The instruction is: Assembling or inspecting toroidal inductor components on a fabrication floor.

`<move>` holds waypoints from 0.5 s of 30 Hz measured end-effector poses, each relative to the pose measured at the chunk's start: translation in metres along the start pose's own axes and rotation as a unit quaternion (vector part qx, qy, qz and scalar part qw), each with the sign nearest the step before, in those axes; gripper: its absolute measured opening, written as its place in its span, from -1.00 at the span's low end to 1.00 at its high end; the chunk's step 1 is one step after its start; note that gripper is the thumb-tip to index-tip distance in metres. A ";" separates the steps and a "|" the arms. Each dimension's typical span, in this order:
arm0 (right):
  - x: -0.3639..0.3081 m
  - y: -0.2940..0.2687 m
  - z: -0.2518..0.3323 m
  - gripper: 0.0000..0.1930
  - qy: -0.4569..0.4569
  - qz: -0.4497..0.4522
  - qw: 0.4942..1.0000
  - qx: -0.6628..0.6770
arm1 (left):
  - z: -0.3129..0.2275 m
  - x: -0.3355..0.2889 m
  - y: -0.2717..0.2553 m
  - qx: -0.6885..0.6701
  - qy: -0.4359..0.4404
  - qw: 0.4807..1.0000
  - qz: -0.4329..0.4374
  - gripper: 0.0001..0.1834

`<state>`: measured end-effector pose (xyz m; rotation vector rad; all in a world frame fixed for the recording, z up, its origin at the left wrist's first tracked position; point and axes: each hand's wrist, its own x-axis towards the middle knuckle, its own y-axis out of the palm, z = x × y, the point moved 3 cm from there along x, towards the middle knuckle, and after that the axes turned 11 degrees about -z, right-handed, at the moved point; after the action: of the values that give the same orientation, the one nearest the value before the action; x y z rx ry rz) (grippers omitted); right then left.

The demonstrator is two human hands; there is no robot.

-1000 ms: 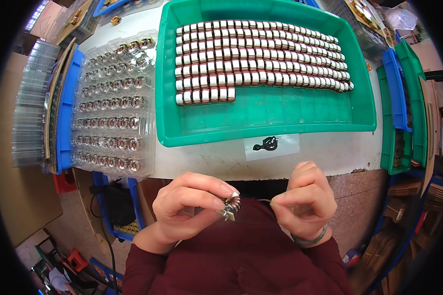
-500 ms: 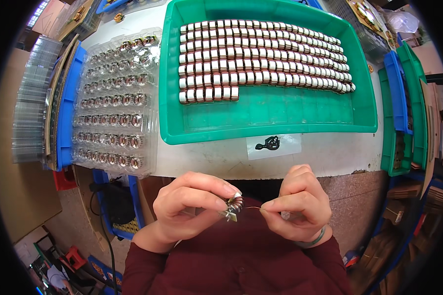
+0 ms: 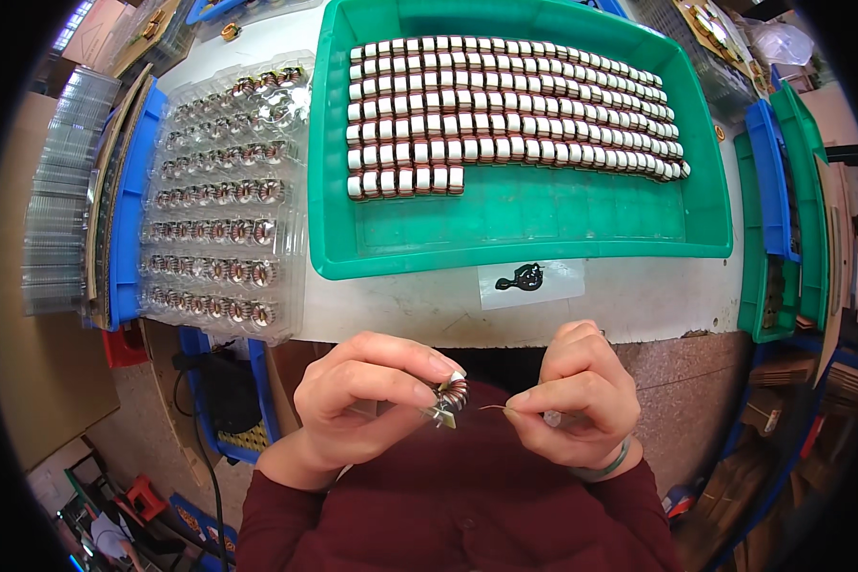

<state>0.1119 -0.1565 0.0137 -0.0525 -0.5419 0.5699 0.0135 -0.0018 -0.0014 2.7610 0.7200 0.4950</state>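
My left hand (image 3: 365,402) is closed, pinching a small wire-wound toroid coil (image 3: 453,391) between thumb and fingers. The coil has dark copper-coloured turns and a white patch on top. Below it sits a small pale plate (image 3: 444,417) with thin metal leads. To the right, my right hand (image 3: 582,396) is also closed, with thumb and forefinger pinching a thin copper wire (image 3: 492,408). The wire's free end points toward the coil, with a gap between them. Both hands are in front of the table's near edge.
A green bin (image 3: 520,250) holds rows of white-topped coils. Left of it, a clear plastic tray (image 3: 296,238) carries rows of wound coils. A white sheet with a dark black smear (image 3: 562,282) lies near the table edge. Blue and green crates (image 3: 777,181) stand at the right.
My left hand has shifted slightly left with the coil. The gap between the coil and the copper wire in my right hand is a little wider. My right hand has barely moved.
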 end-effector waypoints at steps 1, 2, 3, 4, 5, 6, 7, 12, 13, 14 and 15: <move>0.000 0.000 0.000 -0.79 0.001 -0.004 1.000 0.001 | 0.000 0.000 -0.001 0.001 0.001 1.000 0.001 -0.73; 0.000 -0.001 0.000 -0.79 0.003 -0.007 1.000 0.002 | 0.000 0.000 -0.001 0.001 0.001 1.000 0.001 -0.73; 0.000 0.000 0.000 -0.79 0.003 -0.007 1.000 0.002 | 0.000 0.000 -0.001 0.001 0.001 1.000 0.001 -0.73; 0.000 0.000 0.000 -0.79 0.003 -0.006 1.000 -0.002 | 0.000 -0.001 -0.001 0.004 0.002 1.000 0.002 -0.73; 0.001 0.000 0.000 -0.79 0.003 -0.005 1.000 -0.006 | 0.000 -0.001 -0.001 0.007 0.004 1.000 0.002 -0.73; 0.001 0.001 0.001 -0.80 0.003 -0.003 1.000 -0.011 | -0.001 -0.001 -0.001 0.010 0.005 1.000 0.003 -0.74; 0.001 0.001 0.001 -0.80 0.003 -0.002 1.000 -0.015 | -0.001 -0.001 -0.001 0.014 0.006 1.000 0.003 -0.74; 0.000 0.001 0.001 -0.79 0.000 -0.004 1.000 -0.021 | -0.002 -0.001 -0.001 0.043 0.030 0.999 0.010 -0.75; 0.000 0.001 0.001 -0.79 0.000 -0.003 1.000 -0.021 | -0.003 -0.001 -0.001 0.044 0.029 0.999 0.010 -0.75; 0.000 0.001 0.001 -0.79 -0.001 -0.004 1.000 -0.022 | -0.003 -0.001 -0.001 0.050 0.036 0.998 0.011 -0.76; 0.001 0.001 0.001 -0.79 -0.002 -0.004 1.000 -0.023 | -0.003 -0.001 0.000 0.057 0.042 0.997 0.012 -0.76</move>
<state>0.1111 -0.1554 0.0149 -0.0919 -0.5597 0.5495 0.0115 -0.0013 0.0013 2.8728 0.7561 0.5954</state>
